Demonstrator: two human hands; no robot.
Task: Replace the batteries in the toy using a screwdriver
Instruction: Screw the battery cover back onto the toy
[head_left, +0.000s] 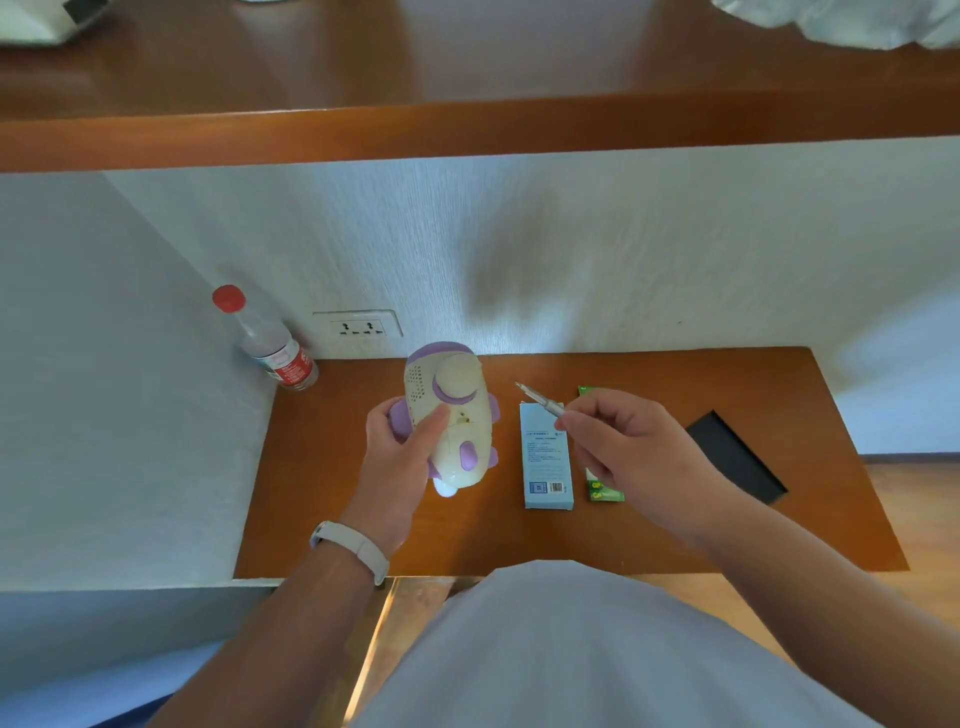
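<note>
1. The left hand (400, 457) grips the toy (452, 410), thumb laid across its cream underside and fingers curled round the back. A white wristband (350, 548) sits on that wrist.
2. The toy is cream with purple feet and a patch of speaker holes. It is held tilted over the desk (415, 535).
3. The right hand (623, 452), right of the toy, pinches the screwdriver (540, 400) by its handle. The tip points at the toy but stays apart from it.
4. Right of the toy lies a blue box (548, 467) with a barcode and print too small to read.
5. Farther right lies a green battery pack (605, 491) marked "GP".
6. Farthest right is a black panel (735, 457).
7. Left of the toy and behind it stands a red-capped bottle (270, 343), its label unreadable. A wall socket (358, 327) is just behind the toy.
</note>
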